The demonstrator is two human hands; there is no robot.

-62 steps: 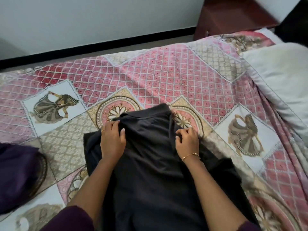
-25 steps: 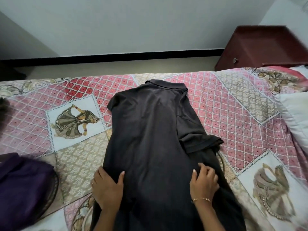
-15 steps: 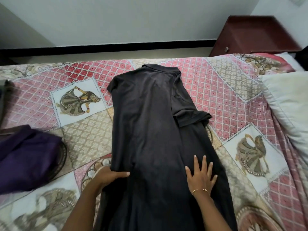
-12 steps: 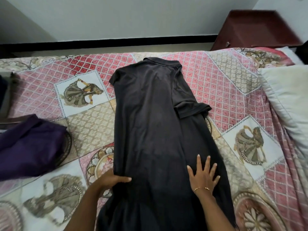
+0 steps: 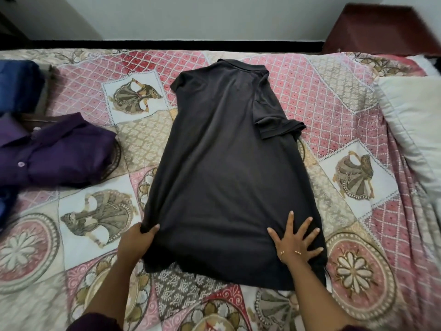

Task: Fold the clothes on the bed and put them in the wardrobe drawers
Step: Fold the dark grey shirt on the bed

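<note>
We see the dark shirt (image 5: 222,163) flat on the bed (image 5: 334,103), collar away from us; our left grip (image 5: 136,242) pinches its left edge; our right grip (image 5: 296,240) presses it with fingers spread; a purple shirt (image 5: 55,154) lies left, a pillow (image 5: 412,120) right.

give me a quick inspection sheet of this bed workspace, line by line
surface: patterned bedspread covers the bed
job's things: dark polo shirt lies flat, collar away from the person, one sleeve folded in; folded purple shirt to the left
clutter: blue garments at the left edge; white pillow at the right
grippers: left hand grips the shirt's lower left edge; right hand presses flat near the hem
cables: nothing seen
surroundings: white wall, dark skirting, brown bedside cabinet
</note>
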